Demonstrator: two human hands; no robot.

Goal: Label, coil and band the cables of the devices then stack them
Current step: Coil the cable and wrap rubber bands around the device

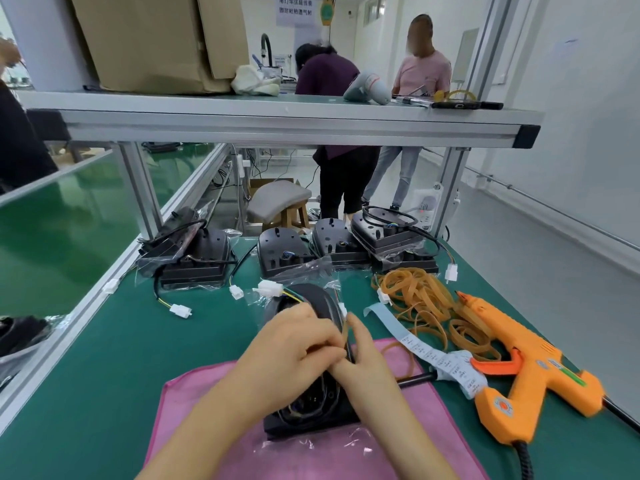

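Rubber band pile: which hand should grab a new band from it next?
The right hand, probably. The rubber band pile lies on its side of the table, just past the label strip. The left hand would have to cross over the device and the right hand.

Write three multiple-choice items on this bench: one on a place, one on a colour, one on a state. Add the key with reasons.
1. Where does the glue gun lie?
A. right of the cloth
B. on the cloth
C. left of the cloth

2. What colour is the cloth under the device being worked?
A. blue
B. pink
C. white

3. What are the left hand and right hand doing?
A. resting flat
B. lifting the gun
C. holding a rubber band

Key:
1 A, the orange gun lies off the cloth's right side.
2 B, pink shows all round the device.
3 C, fingers of both hands hold the band over the device.
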